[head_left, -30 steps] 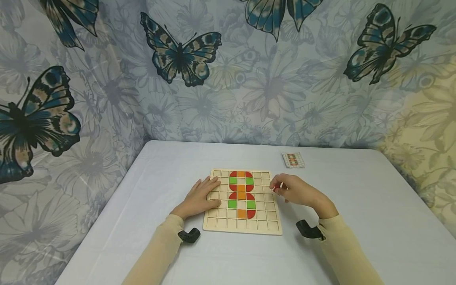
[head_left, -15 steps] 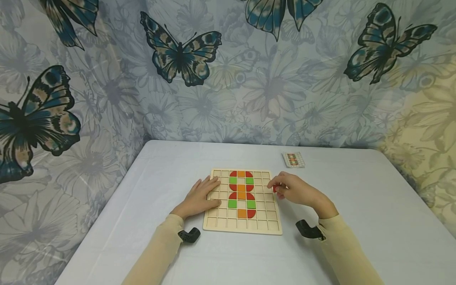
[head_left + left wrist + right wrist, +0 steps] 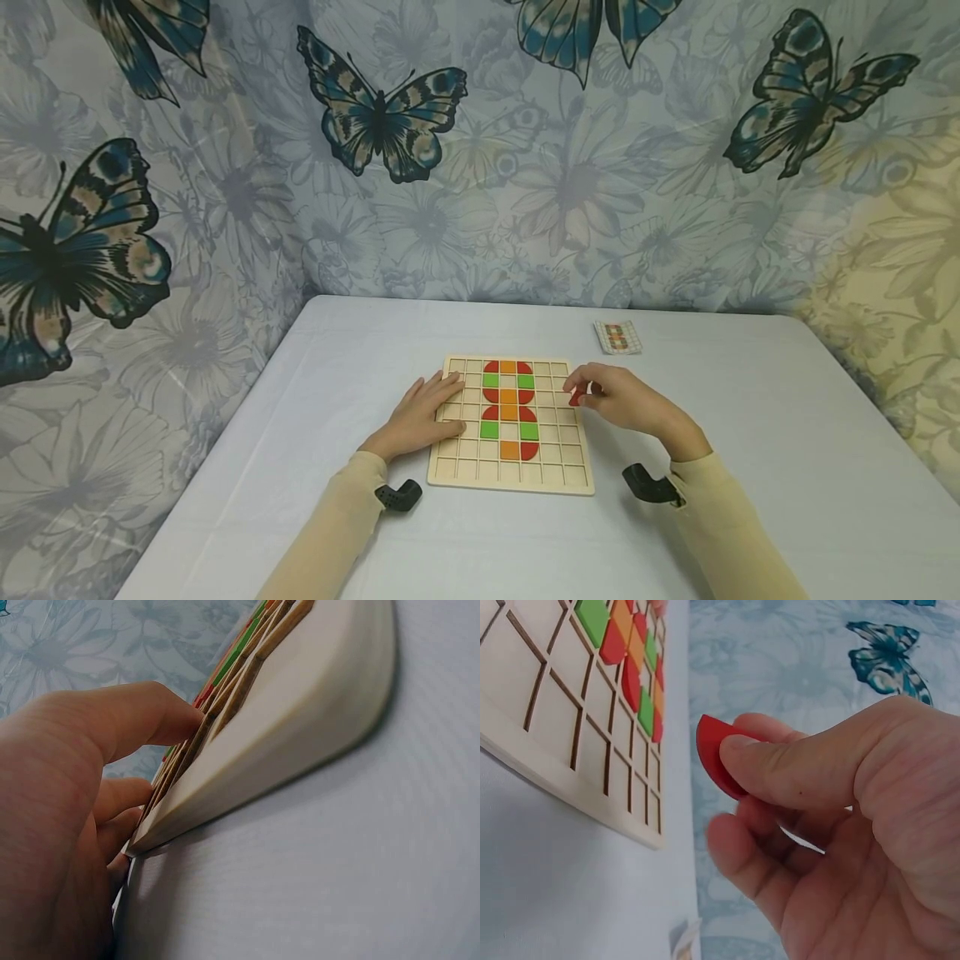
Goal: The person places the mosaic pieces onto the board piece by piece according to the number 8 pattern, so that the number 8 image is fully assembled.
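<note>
A wooden grid board [image 3: 559,473] lies on the white table, with red rounded, orange square and green square tiles set in its middle columns. My left hand [image 3: 417,419] rests flat on the board's left edge, fingers spread; in the left wrist view the thumb [image 3: 150,716] touches the grid. Over the board's right edge, my right hand [image 3: 618,398] pinches a red quarter-circle tile [image 3: 716,746] between thumb and fingers, clear of the grid. The lower tile group shows a green tile [image 3: 489,430] at left and an orange tile [image 3: 510,451] beside a red one [image 3: 529,451].
A small pattern card [image 3: 618,337] lies near the back of the table [image 3: 375,325], beyond the board's upper right corner. Behind the table hangs a cloth [image 3: 480,242] printed with flowers and butterflies. Each wrist carries a black device, such as the right one [image 3: 651,483].
My right fingers have turned the red tile about near the board's right edge, so its visible side differs. The left hand and the board have stayed put.
</note>
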